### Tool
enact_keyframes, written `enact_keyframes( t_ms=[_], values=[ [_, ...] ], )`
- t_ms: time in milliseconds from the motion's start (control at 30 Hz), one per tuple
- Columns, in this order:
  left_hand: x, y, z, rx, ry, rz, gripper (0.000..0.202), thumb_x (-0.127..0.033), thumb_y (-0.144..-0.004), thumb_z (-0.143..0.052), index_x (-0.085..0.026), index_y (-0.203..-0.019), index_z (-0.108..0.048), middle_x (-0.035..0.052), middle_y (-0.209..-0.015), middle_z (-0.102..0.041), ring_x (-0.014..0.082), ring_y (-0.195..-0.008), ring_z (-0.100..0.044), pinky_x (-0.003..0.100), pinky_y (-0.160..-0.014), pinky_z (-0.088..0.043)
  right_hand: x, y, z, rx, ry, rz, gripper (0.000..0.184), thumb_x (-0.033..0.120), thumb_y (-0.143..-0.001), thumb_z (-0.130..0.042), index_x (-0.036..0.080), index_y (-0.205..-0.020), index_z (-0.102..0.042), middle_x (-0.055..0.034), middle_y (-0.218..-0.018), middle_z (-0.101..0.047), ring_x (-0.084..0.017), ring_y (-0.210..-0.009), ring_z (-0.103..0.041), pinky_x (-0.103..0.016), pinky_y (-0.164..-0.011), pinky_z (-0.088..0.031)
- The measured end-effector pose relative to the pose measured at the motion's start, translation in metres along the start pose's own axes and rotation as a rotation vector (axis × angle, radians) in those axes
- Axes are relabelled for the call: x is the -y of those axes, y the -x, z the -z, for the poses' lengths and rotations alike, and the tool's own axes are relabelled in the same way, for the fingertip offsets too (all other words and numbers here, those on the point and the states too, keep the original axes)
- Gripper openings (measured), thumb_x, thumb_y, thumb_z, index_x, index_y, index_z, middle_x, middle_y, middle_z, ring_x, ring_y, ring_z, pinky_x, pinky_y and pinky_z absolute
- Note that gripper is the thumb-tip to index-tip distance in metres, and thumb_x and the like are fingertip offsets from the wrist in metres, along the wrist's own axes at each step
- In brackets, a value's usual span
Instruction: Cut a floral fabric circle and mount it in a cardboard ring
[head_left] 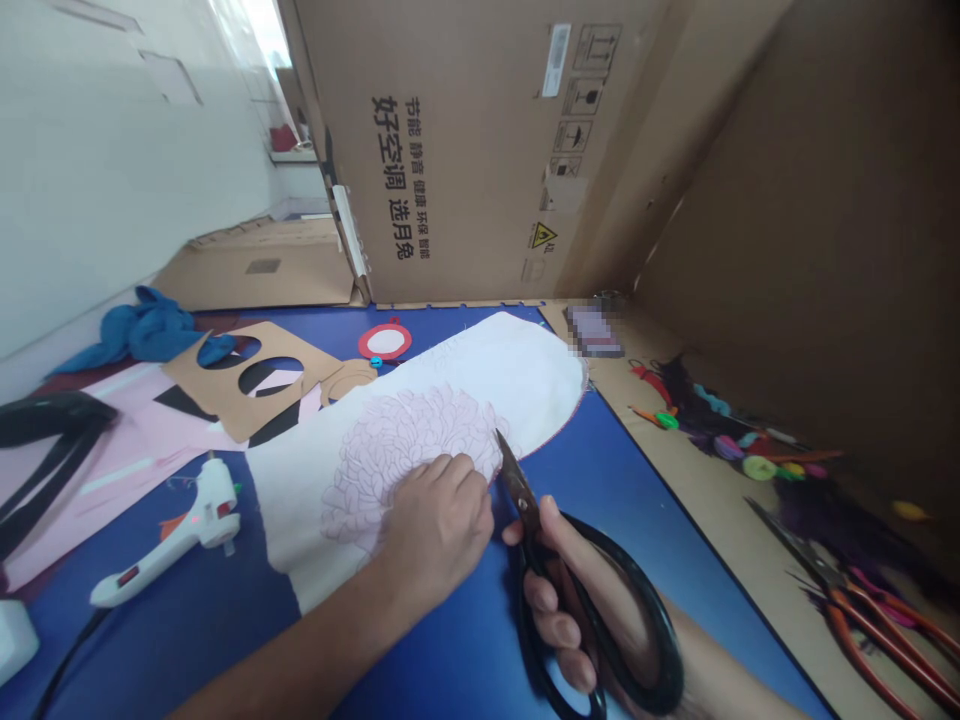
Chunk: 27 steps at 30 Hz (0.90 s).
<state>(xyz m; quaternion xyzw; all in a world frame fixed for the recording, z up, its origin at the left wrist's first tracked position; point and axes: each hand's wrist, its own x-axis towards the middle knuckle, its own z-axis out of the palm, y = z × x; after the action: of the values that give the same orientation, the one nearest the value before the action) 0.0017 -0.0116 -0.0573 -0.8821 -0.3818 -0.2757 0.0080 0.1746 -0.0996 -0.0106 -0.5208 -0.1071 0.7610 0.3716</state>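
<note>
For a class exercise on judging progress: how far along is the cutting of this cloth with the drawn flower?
Done: the pink flower is drawn on the white cloth. In hand: the left hand presses the cloth while the right hand holds black scissors, tips at the flower's edge. Left: the flower looks uncut all round.

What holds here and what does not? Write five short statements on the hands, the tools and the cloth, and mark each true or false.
1. The right hand holds the black scissors. True.
2. The left hand lifts the glue gun. False: it rests on the white cloth; the glue gun lies apart on the blue mat.
3. The black scissors' tips meet the white cloth's edge. True.
4. The cloth bears a green leaf drawing. False: it is a purple flower drawing.
5. The orange-handled scissors lie on the cloth. False: they lie on the cardboard at the right.
</note>
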Motion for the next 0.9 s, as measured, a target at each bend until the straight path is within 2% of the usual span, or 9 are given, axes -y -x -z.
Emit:
enact_keyframes(
  t_ms=[200,567,900],
  values=[
    [0.0000,0.0013,0.0009,0.022,-0.010,0.004,0.022,-0.010,-0.096,-0.059,-0.024,-0.079,-0.056,0.0018,-0.081,-0.061,0.0219,-0.080,-0.058,0.040,-0.071,-0.044,-0.0021,0.0008,0.0000,0.001,0.010,0.037,0.054,0.073,-0.097,-0.065,0.025,-0.121,-0.061,0.0077,-0.065,-0.050,-0.007,-0.045,-0.040,-0.013,-0.033,-0.037],
    [-0.0020,0.0011,0.0028,0.021,-0.025,-0.004,0.022,-0.009,-0.095,-0.058,-0.023,-0.079,-0.057,0.0019,-0.081,-0.062,0.0221,-0.079,-0.058,0.041,-0.071,-0.045,-0.0022,0.0025,-0.0060,-0.023,-0.009,0.025,0.048,0.070,-0.101,-0.062,0.024,-0.114,-0.062,0.0081,-0.063,-0.048,-0.005,-0.043,-0.036,-0.011,-0.031,-0.035],
    [-0.0020,0.0015,0.0032,0.024,-0.025,0.011,0.021,-0.008,-0.093,-0.059,-0.023,-0.079,-0.057,0.0015,-0.081,-0.062,0.0214,-0.080,-0.058,0.040,-0.071,-0.043,-0.0045,0.0022,-0.0037,-0.013,-0.020,0.028,0.055,0.074,-0.093,-0.071,0.024,-0.113,-0.063,0.0079,-0.065,-0.049,-0.005,-0.044,-0.036,-0.012,-0.032,-0.036]
  ],
)
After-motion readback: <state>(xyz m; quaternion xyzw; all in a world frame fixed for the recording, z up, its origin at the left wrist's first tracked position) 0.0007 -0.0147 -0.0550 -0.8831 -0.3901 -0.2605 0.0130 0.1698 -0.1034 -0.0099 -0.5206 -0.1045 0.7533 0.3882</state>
